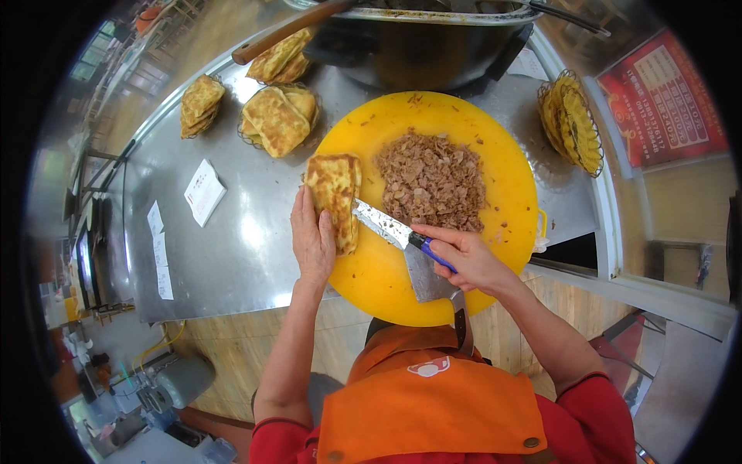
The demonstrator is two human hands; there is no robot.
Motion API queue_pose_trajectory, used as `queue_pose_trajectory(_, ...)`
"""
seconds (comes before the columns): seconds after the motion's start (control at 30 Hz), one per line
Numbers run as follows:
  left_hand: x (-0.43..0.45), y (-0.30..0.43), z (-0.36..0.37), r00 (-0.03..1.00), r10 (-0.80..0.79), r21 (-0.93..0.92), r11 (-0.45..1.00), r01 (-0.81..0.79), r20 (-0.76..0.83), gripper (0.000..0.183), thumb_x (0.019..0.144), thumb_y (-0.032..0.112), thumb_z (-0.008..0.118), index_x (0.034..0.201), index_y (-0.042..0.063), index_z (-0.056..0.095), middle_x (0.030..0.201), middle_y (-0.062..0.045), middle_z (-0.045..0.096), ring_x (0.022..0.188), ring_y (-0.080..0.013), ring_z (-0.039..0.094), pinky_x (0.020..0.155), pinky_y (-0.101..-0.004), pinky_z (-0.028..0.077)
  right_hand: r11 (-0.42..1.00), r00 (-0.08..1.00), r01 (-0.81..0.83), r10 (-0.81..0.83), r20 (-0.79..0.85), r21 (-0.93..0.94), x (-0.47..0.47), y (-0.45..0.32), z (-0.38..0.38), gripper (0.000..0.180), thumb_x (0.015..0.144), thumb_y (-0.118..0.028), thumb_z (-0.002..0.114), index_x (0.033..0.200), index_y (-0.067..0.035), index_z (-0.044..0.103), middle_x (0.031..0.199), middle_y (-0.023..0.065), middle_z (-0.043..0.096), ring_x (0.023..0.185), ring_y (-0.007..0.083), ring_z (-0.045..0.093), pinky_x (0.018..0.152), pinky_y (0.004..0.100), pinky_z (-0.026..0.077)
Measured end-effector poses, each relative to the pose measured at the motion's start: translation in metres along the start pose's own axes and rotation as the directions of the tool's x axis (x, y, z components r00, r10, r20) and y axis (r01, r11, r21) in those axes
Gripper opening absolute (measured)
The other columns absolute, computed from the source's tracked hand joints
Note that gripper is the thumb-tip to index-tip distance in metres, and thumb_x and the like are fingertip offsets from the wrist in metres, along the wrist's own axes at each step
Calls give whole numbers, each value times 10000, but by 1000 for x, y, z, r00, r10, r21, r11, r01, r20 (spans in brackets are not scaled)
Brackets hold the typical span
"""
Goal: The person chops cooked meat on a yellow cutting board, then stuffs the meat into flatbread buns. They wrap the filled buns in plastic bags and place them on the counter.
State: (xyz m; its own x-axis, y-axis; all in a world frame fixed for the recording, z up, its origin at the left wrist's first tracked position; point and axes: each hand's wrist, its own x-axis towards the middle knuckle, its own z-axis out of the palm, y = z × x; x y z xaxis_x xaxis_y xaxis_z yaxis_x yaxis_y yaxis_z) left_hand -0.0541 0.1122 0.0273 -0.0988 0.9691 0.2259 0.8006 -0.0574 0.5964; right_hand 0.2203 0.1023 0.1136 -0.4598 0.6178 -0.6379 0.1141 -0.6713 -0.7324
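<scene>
My left hand (313, 232) lies flat against the left side of a browned rectangular flatbread (332, 197) at the left edge of a round yellow cutting board (510, 174). In my right hand (466, 255) is a knife with a blue and black handle; its blade (385, 222), speckled with bits, has its tip at the flatbread's right side. Whether the tip is inside the bread I cannot tell. Chopped meat (432, 180) is heaped on the board right of the bread. Below the knife, a cleaver (426, 275) rests on the board, its handle over the near edge.
Wire baskets of flatbreads (278, 119) stand at the back left, another (571, 123) at the right. A large metal pot (417, 52) is behind the board, with a wooden handle (290, 32) jutting left. Paper slips (160, 249) and a printed packet (204, 192) lie on the steel counter (232, 255).
</scene>
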Motion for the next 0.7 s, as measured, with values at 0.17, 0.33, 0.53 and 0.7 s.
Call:
queue_pose_trajectory(0.17,0,-2,7,999,1,112,994,4,-44,478,965,204,421,1398,20,335,1406,-191,362,1260,-354,386,1028,-410,342,999,999,-8,10,45,-50,1,3,-1,394,977,-198,417,1367,-167,468,584,-33,434,437,45,345,395,193,300)
queue_pose_trajectory(0.33,2,6,8,996,5,143,990,7,-84,462,960,183,427,1387,22,356,1381,-194,389,1236,-362,405,1011,-415,355,995,988,-104,103,115,4,-4,9,-4,396,975,-200,424,1367,-173,468,597,-34,440,436,45,341,411,186,305)
queue_pose_trajectory(0.53,4,3,-1,999,-29,57,998,30,-15,547,921,262,511,1362,-26,364,1347,-232,409,1222,-368,414,1009,-418,350,999,995,-42,40,92,25,-6,18,8,404,981,-179,432,1384,-193,450,611,-41,416,469,32,315,427,171,283)
queue_pose_trajectory(0.7,32,40,-29,940,-184,213,969,124,288,764,804,343,649,1359,-64,318,1262,-256,478,1139,-383,484,938,-410,418,962,973,231,-232,8,-145,-16,28,25,363,955,-162,480,1313,-129,529,640,-35,456,554,56,430,527,208,408)
